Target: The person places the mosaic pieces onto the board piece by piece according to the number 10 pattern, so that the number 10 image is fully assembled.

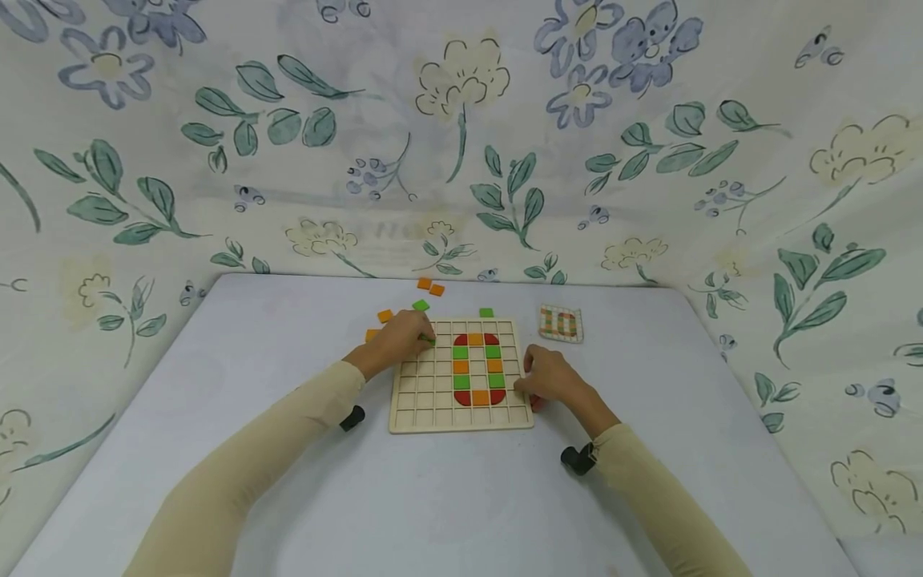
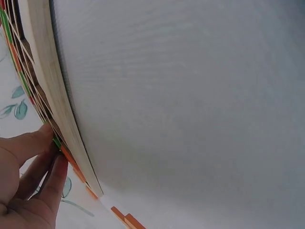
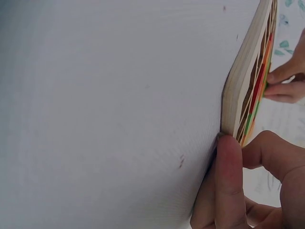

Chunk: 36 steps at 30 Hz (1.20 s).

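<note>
A wooden grid board (image 1: pixel 425 401) lies flat on the table. On its right half, red, orange and green tiles form a ring around bare squares. My left hand (image 1: pixel 404 332) is over the board's upper left part and pinches a green tile (image 2: pixel 57 142) between thumb and fingers. At the right edge, my right hand (image 1: pixel 551 375) holds the board, its fingertips against the side and top in the right wrist view. A red piece (image 1: pixel 537 402) shows partly beneath that hand.
Loose orange tiles (image 1: pixel 437 290) and green tiles (image 1: pixel 486 312) lie beyond the board, with more orange at its left. A small pattern card (image 1: pixel 560 323) sits at the back right. Floral cloth (image 1: pixel 461 184) hangs behind the white table (image 1: pixel 461 497).
</note>
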Each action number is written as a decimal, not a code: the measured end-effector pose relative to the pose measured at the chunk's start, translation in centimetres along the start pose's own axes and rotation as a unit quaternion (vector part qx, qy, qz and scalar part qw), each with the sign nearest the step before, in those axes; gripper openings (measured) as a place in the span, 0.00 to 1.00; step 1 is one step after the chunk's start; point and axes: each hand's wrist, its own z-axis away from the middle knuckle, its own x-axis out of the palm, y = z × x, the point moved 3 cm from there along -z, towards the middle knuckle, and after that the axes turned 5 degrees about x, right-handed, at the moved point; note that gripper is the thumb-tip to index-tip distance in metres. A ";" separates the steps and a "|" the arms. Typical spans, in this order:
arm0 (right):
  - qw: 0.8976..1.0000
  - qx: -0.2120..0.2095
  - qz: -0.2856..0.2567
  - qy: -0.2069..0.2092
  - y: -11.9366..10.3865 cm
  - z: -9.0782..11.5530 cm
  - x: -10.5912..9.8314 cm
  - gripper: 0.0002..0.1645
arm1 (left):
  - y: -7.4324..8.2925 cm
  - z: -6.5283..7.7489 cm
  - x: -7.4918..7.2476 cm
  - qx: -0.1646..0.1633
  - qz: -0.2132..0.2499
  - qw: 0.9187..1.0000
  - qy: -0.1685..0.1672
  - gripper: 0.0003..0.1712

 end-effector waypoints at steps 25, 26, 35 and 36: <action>1.000 0.000 -0.010 -0.001 -0.1 0.2 0.1 0.16 | -6.3 0.9 -3.0 -0.177 0.000 0.984 -0.008 0.20; 1.000 0.000 -0.011 -0.001 -0.1 0.2 0.0 0.16 | -6.6 1.0 -3.0 -0.185 0.002 0.983 -0.011 0.20; 1.000 0.000 -0.008 0.000 -0.1 0.2 0.0 0.16 | -7.7 0.8 -2.4 -0.212 0.007 0.977 -0.010 0.18; 1.000 0.001 -0.007 0.000 -0.1 0.1 0.0 0.16 | -7.8 0.8 -2.4 -0.211 0.009 0.977 -0.009 0.18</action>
